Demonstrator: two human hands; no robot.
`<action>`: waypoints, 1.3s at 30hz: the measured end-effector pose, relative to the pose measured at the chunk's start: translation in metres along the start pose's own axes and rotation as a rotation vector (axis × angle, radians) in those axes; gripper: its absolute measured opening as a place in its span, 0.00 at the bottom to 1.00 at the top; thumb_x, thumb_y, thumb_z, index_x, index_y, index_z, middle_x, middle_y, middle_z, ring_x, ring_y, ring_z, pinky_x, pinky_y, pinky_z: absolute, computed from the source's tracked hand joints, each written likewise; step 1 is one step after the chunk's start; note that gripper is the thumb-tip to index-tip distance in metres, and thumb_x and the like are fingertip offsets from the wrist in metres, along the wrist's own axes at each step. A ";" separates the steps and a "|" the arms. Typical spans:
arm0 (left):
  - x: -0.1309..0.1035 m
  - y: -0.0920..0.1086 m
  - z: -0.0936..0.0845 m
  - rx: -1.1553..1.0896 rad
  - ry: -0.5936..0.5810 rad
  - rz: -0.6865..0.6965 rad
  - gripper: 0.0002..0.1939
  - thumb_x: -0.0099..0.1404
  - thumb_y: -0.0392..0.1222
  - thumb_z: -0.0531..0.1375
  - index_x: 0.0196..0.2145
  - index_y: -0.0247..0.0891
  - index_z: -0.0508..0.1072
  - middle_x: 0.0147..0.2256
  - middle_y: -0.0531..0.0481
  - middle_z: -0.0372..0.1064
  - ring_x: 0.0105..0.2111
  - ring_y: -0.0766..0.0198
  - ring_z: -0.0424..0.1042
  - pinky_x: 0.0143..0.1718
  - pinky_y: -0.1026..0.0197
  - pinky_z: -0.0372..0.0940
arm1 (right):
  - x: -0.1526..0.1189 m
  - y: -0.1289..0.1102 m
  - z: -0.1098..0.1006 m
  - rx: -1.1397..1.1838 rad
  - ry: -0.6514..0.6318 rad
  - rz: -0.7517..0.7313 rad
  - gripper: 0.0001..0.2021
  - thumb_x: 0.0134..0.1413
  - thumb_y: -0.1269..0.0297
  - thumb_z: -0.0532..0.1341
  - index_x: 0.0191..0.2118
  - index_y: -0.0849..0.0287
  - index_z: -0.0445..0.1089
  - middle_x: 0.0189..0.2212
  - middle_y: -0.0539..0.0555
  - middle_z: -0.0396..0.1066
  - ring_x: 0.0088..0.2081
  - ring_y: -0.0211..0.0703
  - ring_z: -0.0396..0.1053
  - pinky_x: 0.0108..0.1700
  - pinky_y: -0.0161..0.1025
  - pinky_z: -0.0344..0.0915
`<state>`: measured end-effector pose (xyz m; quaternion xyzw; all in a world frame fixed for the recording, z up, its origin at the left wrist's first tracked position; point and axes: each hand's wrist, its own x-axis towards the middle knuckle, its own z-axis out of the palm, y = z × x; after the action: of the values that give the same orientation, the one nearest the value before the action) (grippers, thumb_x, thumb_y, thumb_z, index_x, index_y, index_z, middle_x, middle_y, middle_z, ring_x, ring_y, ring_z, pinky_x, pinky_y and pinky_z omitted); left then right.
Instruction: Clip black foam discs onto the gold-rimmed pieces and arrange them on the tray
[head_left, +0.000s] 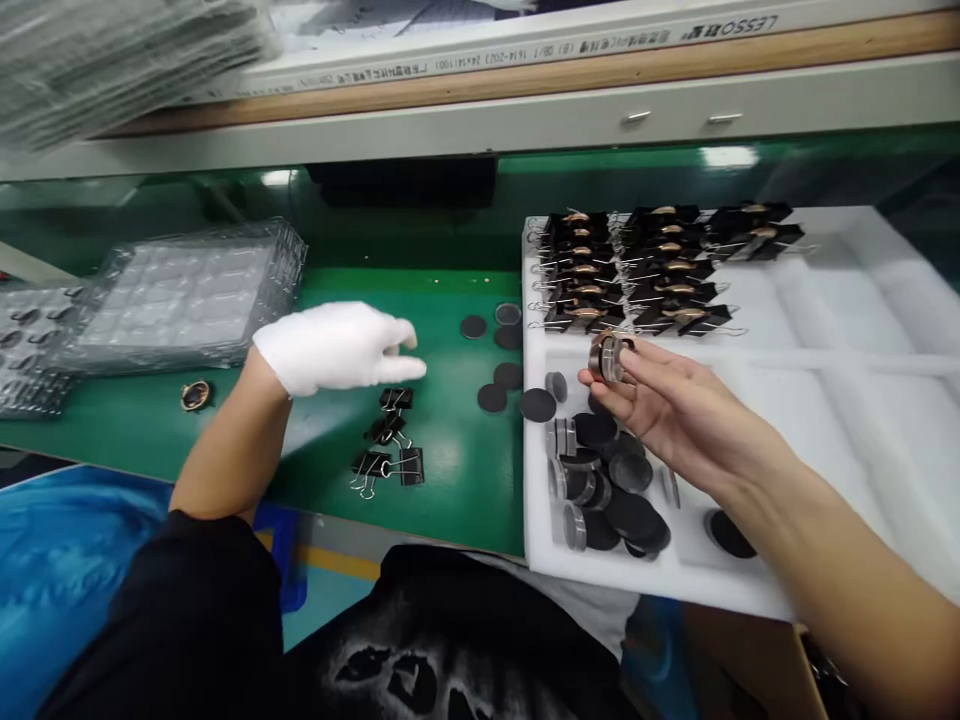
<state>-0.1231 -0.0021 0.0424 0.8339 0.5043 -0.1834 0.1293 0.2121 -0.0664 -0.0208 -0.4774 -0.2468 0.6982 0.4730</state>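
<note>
A green bench (469,515) runs under a shelf edge (562,95) with a white printed strip (525,55). Clear trays (187,290) are stacked on the bench at the left, with more clear plastic at the picture's edge; a small gold-and-black piece (196,395) lies in front of them. A white tray (847,330) fills the right side. At its back, black clips (667,270) stand in three columns, the rightmost the shortest, gripping gold-toned pieces. Its near-left compartment holds a heap of black and clear discs (630,510). A few loose discs (491,398) lie on the bench beside the tray, and some loose clips (401,465) lie nearer the bench's front edge. Below, the floor has a yellow stripe (341,562), and a brown box (720,660) shows at lower right

The case (604,358) is at the fingertips of the bare right hand (679,415), pinched between thumb and fingers above the tray, just in front of the clip columns. The left hand (337,345), in a white glove, is well apart from it, over the bench near the loose clips, its thumb and fingers spread with nothing between them

The case is small, round and thick, bronze-brown and shiny at the rim, with a clear round part facing the thumb; its finer detail is too small to tell
</note>
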 end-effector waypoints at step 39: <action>0.047 0.101 0.009 -0.168 0.500 0.347 0.34 0.62 0.70 0.57 0.17 0.41 0.51 0.14 0.56 0.45 0.16 0.69 0.44 0.22 0.59 0.41 | -0.003 0.008 0.002 -0.208 -0.257 -0.286 0.20 0.45 0.58 0.81 0.38 0.55 0.72 0.37 0.51 0.80 0.37 0.43 0.81 0.43 0.43 0.82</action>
<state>-0.0148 -0.0151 0.0173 0.9131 0.3842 0.0945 0.0988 0.2074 -0.0722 -0.0250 -0.3909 -0.4412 0.6496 0.4801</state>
